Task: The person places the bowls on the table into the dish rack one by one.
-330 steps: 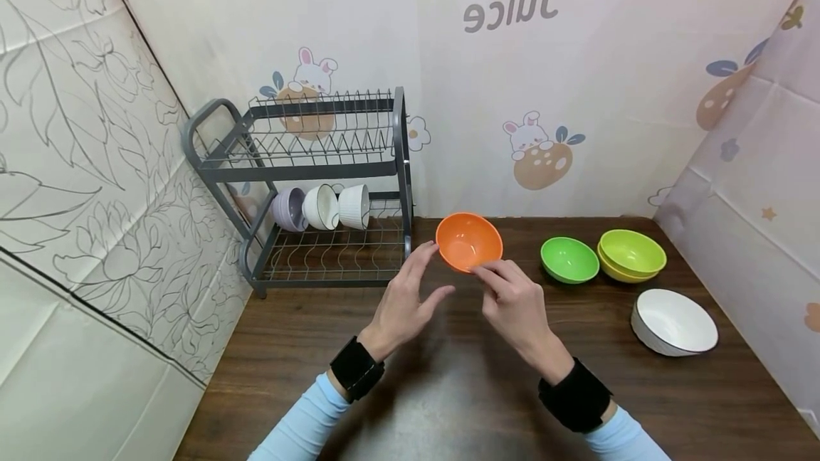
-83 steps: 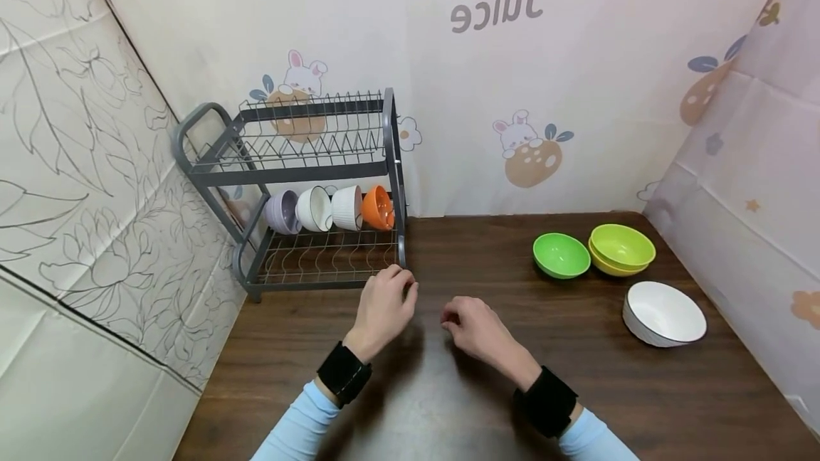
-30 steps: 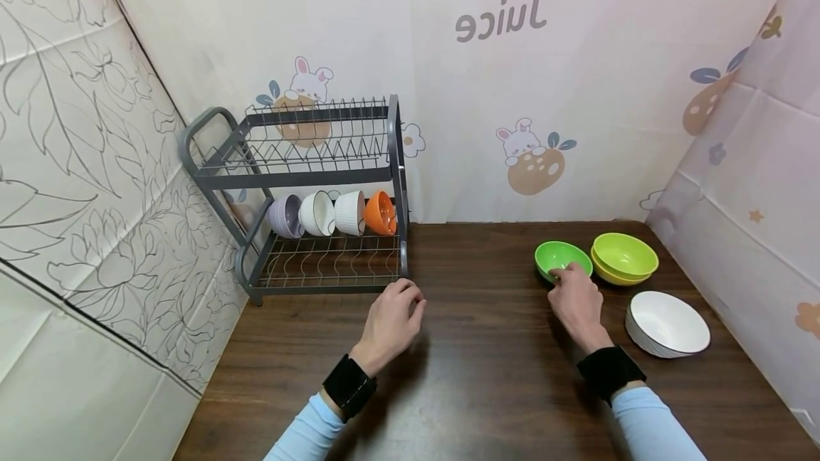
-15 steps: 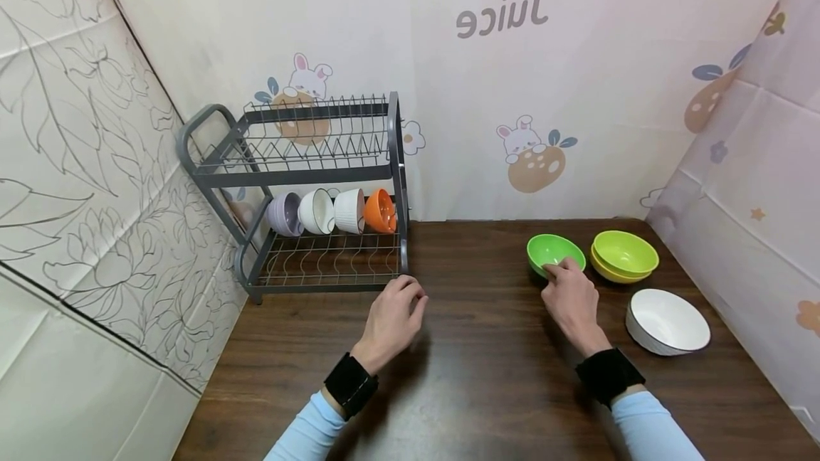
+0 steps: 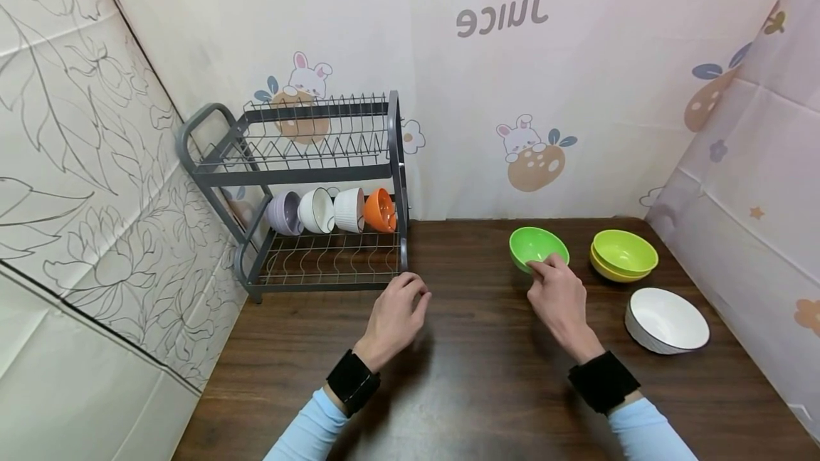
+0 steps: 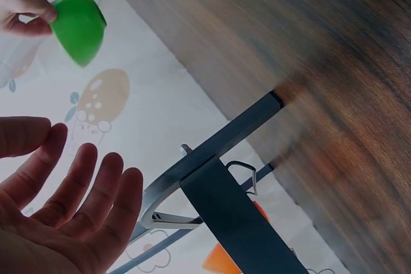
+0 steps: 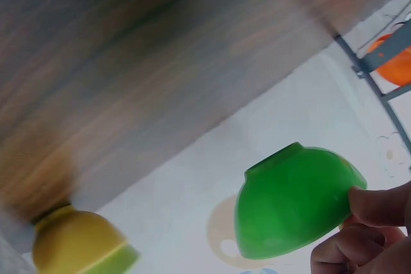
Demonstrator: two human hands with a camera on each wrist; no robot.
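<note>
My right hand (image 5: 559,299) pinches the near rim of a green bowl (image 5: 537,244); in the right wrist view the thumb lies on the outside of the green bowl (image 7: 295,200), which is lifted off the table. My left hand (image 5: 393,315) holds nothing, its fingers loosely bent, just in front of the right end of the dish rack (image 5: 301,178). In the left wrist view that left hand's fingers (image 6: 83,190) show with nothing between them. On the rack's lower tier stand tilted bowls in a row: purple (image 5: 285,213), two white (image 5: 317,211), and orange (image 5: 380,210) at the right end.
A lime bowl (image 5: 625,251) sits stacked in a yellow bowl (image 5: 608,272) at the back right of the wooden table (image 5: 474,390). Nearer stands a larger white bowl (image 5: 666,322). Patterned sheets (image 5: 461,91) form the walls behind and at both sides.
The orange bowl went from the hands into the rack. My right hand then reached right, took the green bowl by its rim, lifted it and has carried it leftward. The left hand barely moved lately.
</note>
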